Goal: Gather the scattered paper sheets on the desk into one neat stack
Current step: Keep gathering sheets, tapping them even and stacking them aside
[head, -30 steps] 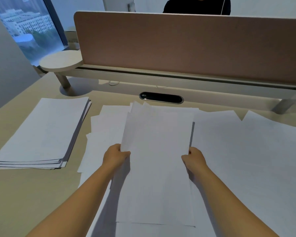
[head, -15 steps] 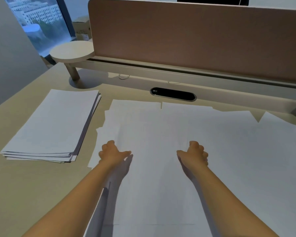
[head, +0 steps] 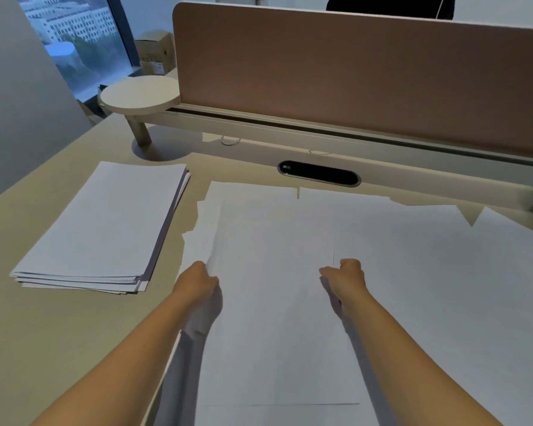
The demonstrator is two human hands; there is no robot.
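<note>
My left hand (head: 199, 279) sits at the left edge of the top sheet (head: 274, 302) in front of me, fingers curled over that edge and gripping it. My right hand (head: 345, 276) is at the sheet's right edge, fingers curled in toward the paper; it looks like a pinch on that edge, though the fingertips are partly hidden from this angle. Both forearms reach in from the bottom of the view, and the sheet lies flat between them.

Under and around that sheet is the loose spread of paper sheets (head: 443, 272), overlapping one another and covering the middle and right of the desk (head: 43, 348). Several offset corners poke out on the left just beyond my left hand and along the far edge; I cannot count the sheets, since they overlap and run out of view on the right.

To the left, apart from the spread, lies one stack of paper (head: 102, 222), fairly squared, its edges slightly fanned at the near corner.

Farther back I see one dark oval cable grommet (head: 319, 173) set in the desk, one raised shelf with a round end (head: 139, 95) on a leg, one brownish divider panel (head: 351, 75) above it, and one window (head: 71, 35) at the far left. A cardboard box (head: 154, 52) stands beside the window.
</note>
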